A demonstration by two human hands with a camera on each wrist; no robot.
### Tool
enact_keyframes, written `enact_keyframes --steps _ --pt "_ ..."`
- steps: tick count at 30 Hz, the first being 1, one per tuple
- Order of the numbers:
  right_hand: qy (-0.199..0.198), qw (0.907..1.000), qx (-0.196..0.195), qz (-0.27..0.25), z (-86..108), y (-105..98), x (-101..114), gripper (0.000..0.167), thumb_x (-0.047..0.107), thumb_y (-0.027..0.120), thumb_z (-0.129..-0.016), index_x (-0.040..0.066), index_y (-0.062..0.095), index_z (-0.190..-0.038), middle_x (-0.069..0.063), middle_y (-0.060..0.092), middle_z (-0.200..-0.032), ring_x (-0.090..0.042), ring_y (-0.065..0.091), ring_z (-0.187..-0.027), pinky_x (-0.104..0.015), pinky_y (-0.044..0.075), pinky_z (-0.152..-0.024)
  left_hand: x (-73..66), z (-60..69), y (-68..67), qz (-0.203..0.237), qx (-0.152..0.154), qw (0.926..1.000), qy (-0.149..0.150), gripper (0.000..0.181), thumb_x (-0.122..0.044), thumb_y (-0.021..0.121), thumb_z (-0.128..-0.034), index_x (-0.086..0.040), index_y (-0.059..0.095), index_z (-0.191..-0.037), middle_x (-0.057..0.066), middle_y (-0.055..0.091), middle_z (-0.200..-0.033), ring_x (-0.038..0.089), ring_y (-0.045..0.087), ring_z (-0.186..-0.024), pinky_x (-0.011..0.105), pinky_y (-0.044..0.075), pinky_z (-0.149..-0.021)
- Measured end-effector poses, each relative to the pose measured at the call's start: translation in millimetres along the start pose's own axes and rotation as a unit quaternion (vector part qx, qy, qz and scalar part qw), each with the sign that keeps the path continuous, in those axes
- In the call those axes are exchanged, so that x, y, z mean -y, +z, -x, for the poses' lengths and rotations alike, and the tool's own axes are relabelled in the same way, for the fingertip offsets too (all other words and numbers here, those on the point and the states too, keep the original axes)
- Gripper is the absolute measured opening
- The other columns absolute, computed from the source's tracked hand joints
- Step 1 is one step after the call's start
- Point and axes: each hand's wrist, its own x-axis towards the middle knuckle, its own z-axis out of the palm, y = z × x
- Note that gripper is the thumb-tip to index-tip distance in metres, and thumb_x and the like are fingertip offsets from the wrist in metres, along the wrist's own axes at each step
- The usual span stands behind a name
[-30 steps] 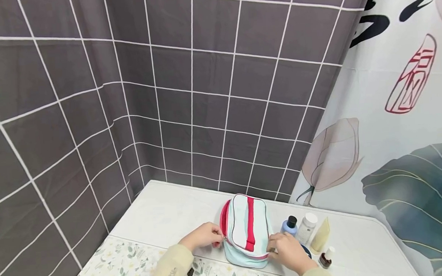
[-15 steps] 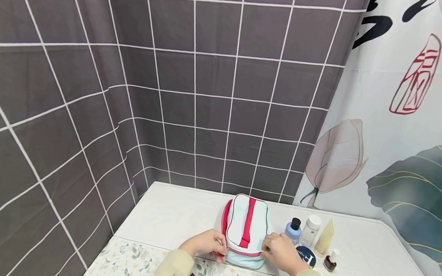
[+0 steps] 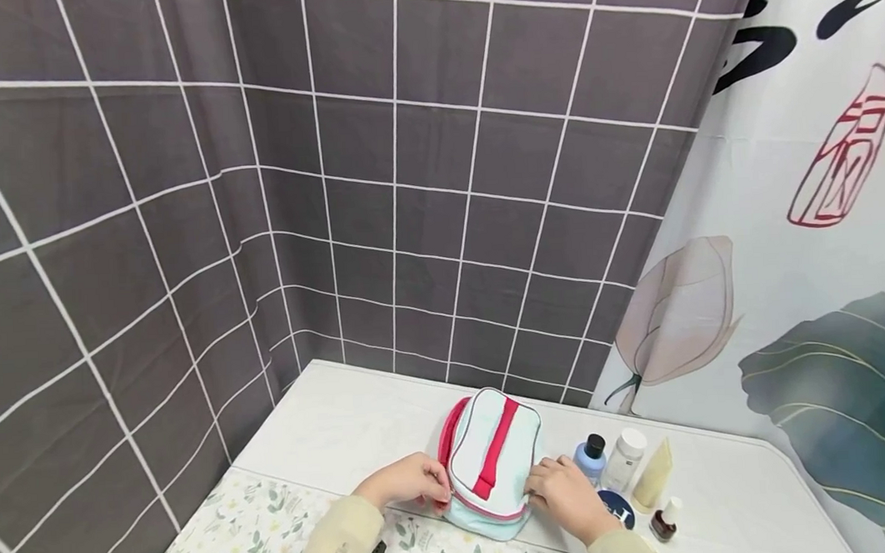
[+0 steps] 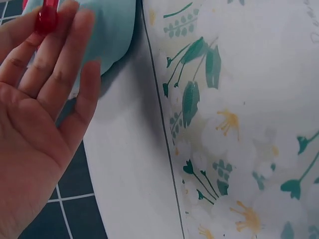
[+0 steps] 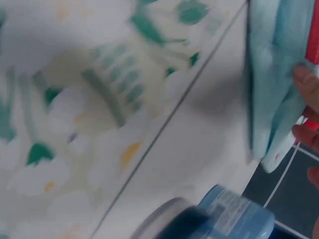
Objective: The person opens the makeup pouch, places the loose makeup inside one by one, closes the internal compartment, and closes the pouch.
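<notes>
Swivelling the bag (image 3: 469, 442) a little between left hand (image 3: 408, 483) and right hand (image 3: 566, 491), going by the greater slant of the red strap (image 3: 495, 449) than half a second ago. Changing the angle without really shifting the place; probably getting a steadier purchase for work on the zip (image 3: 492, 513) along the near edge (a guess from the hold alone). Nipping a red pull (image 4: 47, 20) at the near left corner with the left hand's fingertips, barely parting those tips but leaving the palm uncurled. Gripping the teal side at the near right corner with the right hand, pressing a fingertip into the fabric just below the red trim (image 5: 314, 40); bending the other fingers in close, though losing part of that hold at the edge of the right wrist view. Resting the bag on the tabletop (image 3: 337, 416), right between both hands, and reaching with its near end about to the floral print (image 3: 237, 521). Leaving untouched, off to the right, a blue bottle (image 3: 591, 465), a white bottle (image 3: 622, 466), a yellow tube (image 3: 652, 476), a dark blue round container (image 3: 617, 509) and a small brown bottle (image 3: 662, 526).
</notes>
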Motion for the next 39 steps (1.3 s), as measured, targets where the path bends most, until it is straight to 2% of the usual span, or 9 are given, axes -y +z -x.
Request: enact_keyframes --steps 5,11,14,17,20,24,28,34,39 --pt "0.06 0.9977 0.022 -0.023 -9.8 -4.2 11.4 0.012 0.022 0.074 -0.07 0.021 0.063 -0.07 0.014 0.054 -0.069 -0.007 0.05 -0.066 -0.026 0.034 -0.057 -2.8 -1.7 5.1 0.022 0.015 0.9996 0.006 0.007 -0.005 0.066 -0.0805 0.001 0.068 -0.078 0.012 0.068 -0.07 0.031 0.067 -0.064 0.029 0.048 -0.053" --pt "0.105 0.9885 0.068 -0.085 -16.3 -7.4 19.4 0.014 0.016 0.076 -0.07 0.018 0.064 -0.079 0.012 0.055 -0.077 -0.009 0.056 -0.072 -0.029 0.047 -0.063 1.1 -0.4 5.7 0.022 0.01 0.9997 -0.002 0.007 -0.004 0.066 -0.0812 0.002 0.069 -0.08 0.012 0.068 -0.07 0.03 0.066 -0.061 0.028 0.051 -0.051" --pt "0.125 0.986 0.074 -0.083 -16.6 -4.8 19.6 0.014 0.014 0.076 -0.069 0.016 0.065 -0.078 0.01 0.055 -0.08 -0.009 0.058 -0.072 -0.028 0.049 -0.065 2.8 1.1 5.8 0.021 0.008 0.9997 -0.005 0.007 -0.005 0.066 -0.0813 0.001 0.07 -0.081 0.011 0.068 -0.07 0.026 0.066 -0.058 0.026 0.05 -0.049" --pt "0.149 0.9832 0.072 -0.077 -18.5 -2.0 23.1 0.012 0.014 0.075 -0.071 0.017 0.063 -0.071 0.011 0.051 -0.074 -0.005 0.052 -0.062 -0.027 0.047 -0.058 1.5 0.8 9.5 0.038 0.018 0.9991 -0.004 0.007 -0.003 0.066 -0.0813 0.003 0.07 -0.082 0.01 0.068 -0.071 0.018 0.063 -0.049 0.029 0.051 -0.048" --pt "0.175 0.9785 0.067 -0.087 -22.5 -1.0 29.6 0.016 0.014 0.073 -0.073 0.017 0.059 -0.067 0.012 0.045 -0.069 -0.002 0.045 -0.056 -0.026 0.043 -0.053 -3.3 -1.6 15.9 0.043 0.033 0.9985 0.009 0.007 -0.003 0.067 -0.081 0.004 0.07 -0.082 0.01 0.068 -0.072 0.009 0.056 -0.04 0.034 0.051 -0.045" --pt "0.196 0.9726 0.067 -0.106 -28.2 -2.9 37.0 0.018 0.012 0.073 -0.072 0.017 0.057 -0.066 0.013 0.042 -0.068 -0.001 0.041 -0.055 -0.026 0.041 -0.052 -10.1 -3.3 23.0 0.029 0.035 0.9987 0.02 0.008 -0.002 0.068 -0.0797 0.004 0.071 -0.083 0.011 0.069 -0.072 0.007 0.049 -0.033 0.051 0.047 -0.045" --pt "0.205 0.9686 0.075 -0.118 -30.1 -5.5 38.7 0.017 0.011 0.073 -0.072 0.017 0.058 -0.066 0.013 0.043 -0.067 0.0 0.042 -0.055 -0.025 0.041 -0.052 -12.4 -1.0 24.4 0.024 0.027 0.9993 0.013 0.008 -0.002 0.069 -0.0795 0.004 0.072 -0.084 0.012 0.069 -0.072 0.007 0.046 -0.031 0.054 0.045 -0.045" --pt "0.196 0.9736 0.047 -0.107 -30.9 -1.2 38.1 0.017 0.011 0.073 -0.069 0.018 0.059 -0.063 0.014 0.043 -0.064 -0.001 0.042 -0.053 -0.025 0.041 -0.051 -18.1 -10.3 37.3 -0.054 -0.006 0.9984 0.016 0.006 -0.011 0.072 -0.0784 -0.005 0.074 -0.077 0.005 0.066 -0.061 0.004 0.042 -0.029 0.04 0.048 -0.039" --pt "0.189 0.9756 0.036 -0.105 -28.1 2.1 37.7 0.018 0.009 0.073 -0.066 0.018 0.058 -0.06 0.015 0.042 -0.062 -0.001 0.041 -0.051 -0.025 0.04 -0.049 -18.1 -16.1 52.7 -0.09 -0.036 0.9953 0.003 0.006 -0.015 0.075 -0.076 -0.011 0.074 -0.071 0.002 0.064 -0.055 0.003 0.037 -0.026 0.017 0.035 -0.031"
